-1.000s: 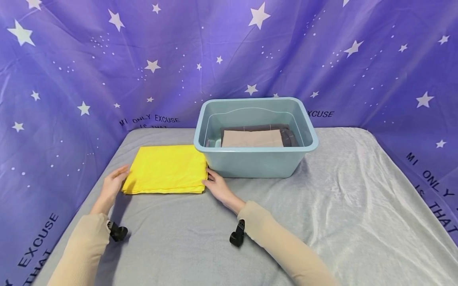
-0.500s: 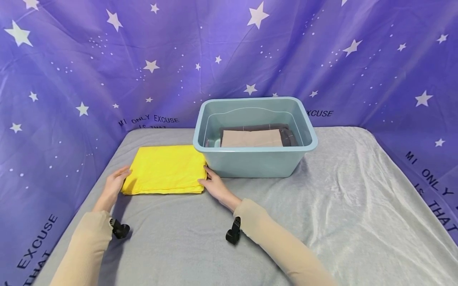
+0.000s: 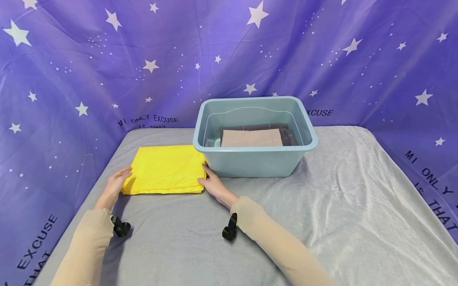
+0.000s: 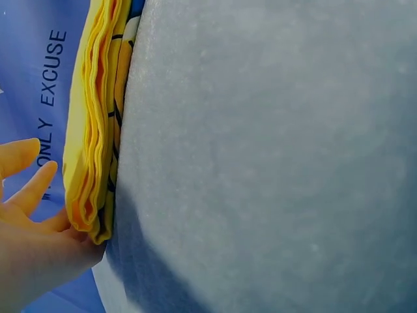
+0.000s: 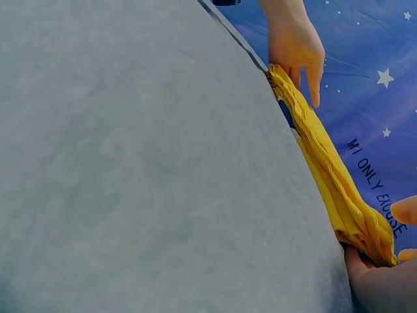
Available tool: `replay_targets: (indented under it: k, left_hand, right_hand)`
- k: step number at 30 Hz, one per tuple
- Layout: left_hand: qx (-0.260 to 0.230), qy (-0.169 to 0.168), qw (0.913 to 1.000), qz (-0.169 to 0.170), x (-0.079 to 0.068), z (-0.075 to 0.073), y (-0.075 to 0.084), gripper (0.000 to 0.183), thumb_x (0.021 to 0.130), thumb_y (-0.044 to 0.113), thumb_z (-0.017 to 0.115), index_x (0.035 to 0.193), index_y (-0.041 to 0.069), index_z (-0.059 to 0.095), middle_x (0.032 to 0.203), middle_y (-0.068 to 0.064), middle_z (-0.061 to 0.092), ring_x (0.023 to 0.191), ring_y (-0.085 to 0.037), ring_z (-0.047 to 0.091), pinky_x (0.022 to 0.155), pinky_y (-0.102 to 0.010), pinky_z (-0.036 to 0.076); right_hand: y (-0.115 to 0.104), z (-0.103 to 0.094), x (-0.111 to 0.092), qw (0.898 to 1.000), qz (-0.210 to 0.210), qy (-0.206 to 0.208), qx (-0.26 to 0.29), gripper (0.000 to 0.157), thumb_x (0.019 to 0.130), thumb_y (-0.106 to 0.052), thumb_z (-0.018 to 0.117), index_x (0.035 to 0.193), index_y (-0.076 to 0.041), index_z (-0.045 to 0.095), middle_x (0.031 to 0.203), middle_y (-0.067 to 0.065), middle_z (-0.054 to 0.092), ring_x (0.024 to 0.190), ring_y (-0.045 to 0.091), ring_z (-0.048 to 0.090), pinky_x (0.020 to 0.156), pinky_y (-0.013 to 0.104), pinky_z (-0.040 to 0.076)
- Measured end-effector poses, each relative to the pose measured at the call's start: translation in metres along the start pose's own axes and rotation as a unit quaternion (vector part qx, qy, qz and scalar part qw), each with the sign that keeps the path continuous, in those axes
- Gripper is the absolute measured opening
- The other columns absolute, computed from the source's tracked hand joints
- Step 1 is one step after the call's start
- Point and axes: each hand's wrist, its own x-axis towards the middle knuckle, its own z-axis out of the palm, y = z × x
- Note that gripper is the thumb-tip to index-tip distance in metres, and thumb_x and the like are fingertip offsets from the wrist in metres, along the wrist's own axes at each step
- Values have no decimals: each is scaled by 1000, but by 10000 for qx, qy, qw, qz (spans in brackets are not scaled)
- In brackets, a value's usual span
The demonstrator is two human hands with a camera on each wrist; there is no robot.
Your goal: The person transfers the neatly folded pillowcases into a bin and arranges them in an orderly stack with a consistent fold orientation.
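Observation:
A folded yellow cloth (image 3: 166, 169) lies flat on the left side of the grey bed-like surface (image 3: 179, 230). My left hand (image 3: 114, 183) is at its left edge, fingers mostly straight; in the left wrist view a finger or the thumb goes in behind the folded layers (image 4: 94, 130). At the opposite edge is my right hand (image 3: 216, 186), between the cloth and the blue bin. In the right wrist view its thumb or a finger reaches under the cloth (image 5: 326, 163) while other fingers stay apart above. Blue and dark-lined patches show on the cloth's underside.
A light blue plastic bin (image 3: 250, 163) stands right of the cloth, its near left corner overlapping it. Inside lie a folded beige cloth (image 3: 252, 138) and a dark grey cloth (image 3: 289, 137) with thin lines. A purple star-printed curtain (image 3: 229, 43) hangs behind.
My right hand has shifted slightly left and away from me at the cloth's right edge. My left hand has edged slightly right. The cloth and bin have stayed in place.

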Motion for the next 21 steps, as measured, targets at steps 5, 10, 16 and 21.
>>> replay_targets:
  k: [5,10,16,21]
  left_hand:
    - [-114,-65,9999,47,4,-2,-4,54,99,26,32,145,3,15,151,-21,5,137,-39,1,110,-52,10]
    - [-353,-46,9993,-90,10,-4,-9,53,99,24,32,145,4,14,151,-20,3,137,-37,6,111,-47,12]
    - [-424,-109,9985,-318,11,-5,-11,55,98,28,34,145,7,14,150,-22,4,135,-37,12,109,-46,17]
    - [-495,-216,9981,-304,10,-5,-13,56,98,28,36,146,8,14,151,-19,-4,138,-36,1,111,-48,12]
  right_hand:
    - [-1,2,2,9999,75,26,149,58,92,-12,49,145,-14,25,151,9,18,138,23,17,110,38,21]
    - [-1,3,3,9998,54,76,196,57,92,-8,48,144,-13,27,151,10,20,138,23,18,110,38,21]
    - [0,4,5,9998,104,105,115,56,92,-4,46,144,-13,28,150,9,21,136,26,22,108,39,25]
    - [3,5,6,9998,19,163,-81,56,92,-2,46,144,-12,29,149,12,24,134,28,27,106,40,29]
